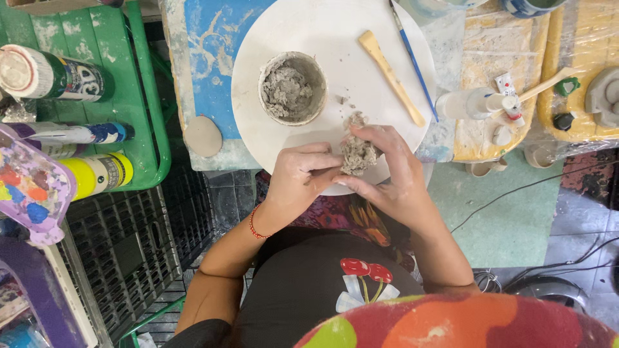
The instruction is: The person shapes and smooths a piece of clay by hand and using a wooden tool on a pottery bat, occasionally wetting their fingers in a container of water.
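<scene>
Both my hands hold a grey lump of clay (356, 152) over the near edge of a round white board (303, 26). My left hand (298, 177) pinches it from the left, with a red bracelet on that wrist. My right hand (393, 171) cups it from the right and above. A small round clay bowl (292, 88) filled with rough grey clay stands on the board just beyond my hands. A wooden modelling tool (391, 77) lies on the board at the right.
A blue-handled paintbrush (412, 61) lies across the board's right edge. Paint bottles (51, 76) lie on a green tray (138, 96) at left, beside a paint palette (29, 187) and a black crate (122, 251). A white squeeze bottle (467, 103) and paint tube (509, 96) lie at right.
</scene>
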